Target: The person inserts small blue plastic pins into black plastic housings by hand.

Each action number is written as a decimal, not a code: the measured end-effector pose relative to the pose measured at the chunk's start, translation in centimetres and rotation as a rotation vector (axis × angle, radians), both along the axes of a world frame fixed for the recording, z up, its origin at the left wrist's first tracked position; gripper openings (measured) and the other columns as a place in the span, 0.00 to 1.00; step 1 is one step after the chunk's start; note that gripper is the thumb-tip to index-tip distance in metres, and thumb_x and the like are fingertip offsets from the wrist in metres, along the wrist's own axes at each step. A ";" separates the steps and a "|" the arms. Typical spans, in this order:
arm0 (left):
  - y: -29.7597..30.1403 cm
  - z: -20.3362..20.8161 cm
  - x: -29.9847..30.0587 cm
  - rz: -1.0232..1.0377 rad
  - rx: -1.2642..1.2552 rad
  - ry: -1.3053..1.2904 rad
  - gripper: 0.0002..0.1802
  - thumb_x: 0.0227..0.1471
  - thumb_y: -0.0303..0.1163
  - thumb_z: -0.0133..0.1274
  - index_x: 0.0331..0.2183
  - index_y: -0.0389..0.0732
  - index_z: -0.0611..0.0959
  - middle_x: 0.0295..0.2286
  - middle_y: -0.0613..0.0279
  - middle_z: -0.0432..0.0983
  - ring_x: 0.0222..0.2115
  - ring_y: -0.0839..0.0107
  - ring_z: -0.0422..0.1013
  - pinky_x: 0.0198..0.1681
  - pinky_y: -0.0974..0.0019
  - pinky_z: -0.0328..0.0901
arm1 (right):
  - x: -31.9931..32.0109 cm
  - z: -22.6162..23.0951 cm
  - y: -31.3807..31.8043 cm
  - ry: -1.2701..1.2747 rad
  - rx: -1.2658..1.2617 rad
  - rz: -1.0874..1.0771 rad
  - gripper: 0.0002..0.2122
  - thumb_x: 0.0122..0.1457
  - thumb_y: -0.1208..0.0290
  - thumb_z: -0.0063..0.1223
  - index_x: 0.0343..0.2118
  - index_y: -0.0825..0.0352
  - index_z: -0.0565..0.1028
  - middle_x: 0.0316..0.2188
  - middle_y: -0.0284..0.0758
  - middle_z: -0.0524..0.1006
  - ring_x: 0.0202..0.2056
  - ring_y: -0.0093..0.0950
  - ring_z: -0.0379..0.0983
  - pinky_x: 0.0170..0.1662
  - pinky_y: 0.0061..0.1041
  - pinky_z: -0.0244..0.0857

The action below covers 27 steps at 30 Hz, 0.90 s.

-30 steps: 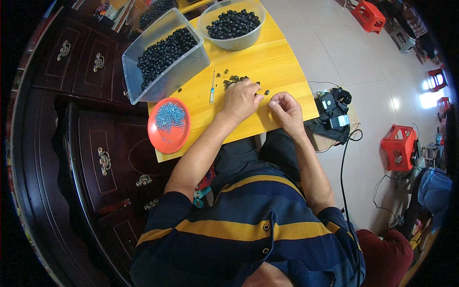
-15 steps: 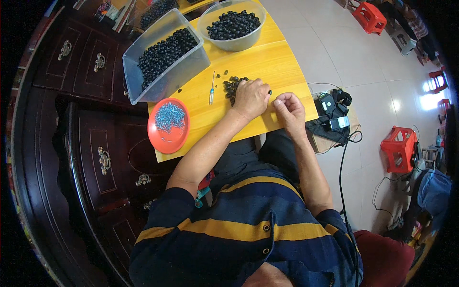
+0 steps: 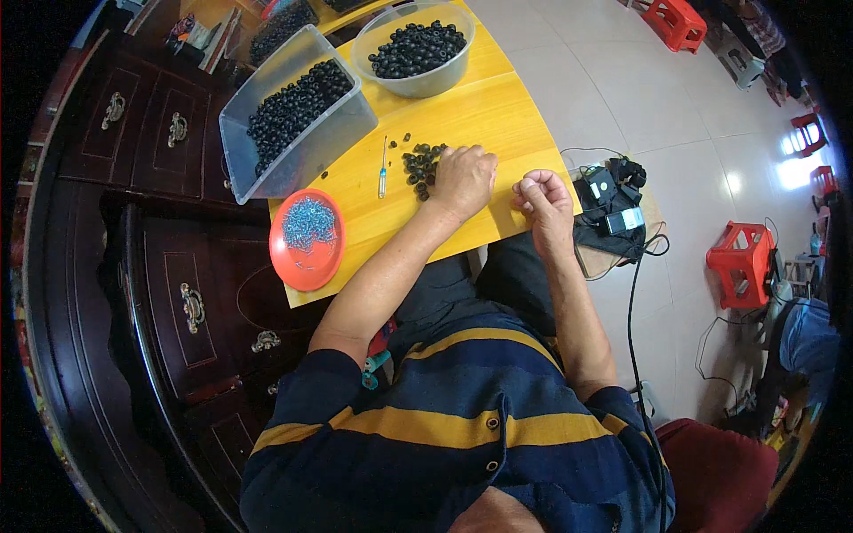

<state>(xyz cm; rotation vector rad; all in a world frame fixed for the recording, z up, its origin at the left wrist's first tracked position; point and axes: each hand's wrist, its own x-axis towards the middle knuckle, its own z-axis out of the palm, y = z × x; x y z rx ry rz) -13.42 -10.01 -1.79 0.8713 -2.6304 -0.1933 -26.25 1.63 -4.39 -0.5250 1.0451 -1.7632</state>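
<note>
My left hand (image 3: 466, 182) is closed over the yellow table, its fingertips turned down and hidden under it. Whatever it holds cannot be made out. Just beside its knuckles lies a small pile of black round parts (image 3: 419, 166), with a few loose ones apart from it. To the right, my right hand (image 3: 545, 197) is pinched near the table's right edge, thumb against the fingers. Anything between those fingertips is too small to tell. A small screwdriver (image 3: 382, 180) with a clear blue handle lies left of the pile.
A red-orange plate (image 3: 283, 266) of small silvery-blue screws sits at the near left. Behind are a clear rectangular bin (image 3: 342, 133) and a round tub (image 3: 435, 84), both holding black parts. Dark wooden drawers (image 3: 191, 258) flank the left. Black devices and cables (image 3: 613, 200) lie at the right.
The black part that showed at my left fingertips is no longer visible. My right hand has turned slightly, its thumb now folded over the fingers. The whole view has shifted a little.
</note>
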 end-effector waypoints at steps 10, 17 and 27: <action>2.4 2.5 1.8 -0.005 0.157 0.268 0.05 0.46 0.29 0.59 0.28 0.39 0.82 0.28 0.55 0.77 0.31 0.54 0.75 0.37 0.54 0.68 | 0.6 0.8 0.2 0.025 0.060 0.092 0.06 0.64 0.70 0.54 0.40 0.64 0.73 0.32 0.29 0.77 0.29 0.15 0.70 0.33 0.15 0.63; 4.8 4.3 4.8 -0.008 0.210 0.429 0.04 0.50 0.25 0.55 0.31 0.37 0.82 0.27 0.54 0.76 0.30 0.54 0.74 0.33 0.57 0.69 | 3.3 1.9 -0.2 -0.044 0.052 0.355 0.07 0.65 0.65 0.53 0.40 0.62 0.74 0.32 0.24 0.76 0.32 0.13 0.70 0.36 0.14 0.63; 7.3 5.7 13.6 0.067 0.390 0.540 0.10 0.48 0.20 0.55 0.36 0.36 0.84 0.28 0.55 0.77 0.28 0.62 0.76 0.31 0.65 0.69 | 8.5 2.7 -0.7 -0.022 0.036 0.593 0.04 0.62 0.69 0.56 0.36 0.63 0.75 0.29 0.26 0.76 0.30 0.15 0.71 0.38 0.17 0.66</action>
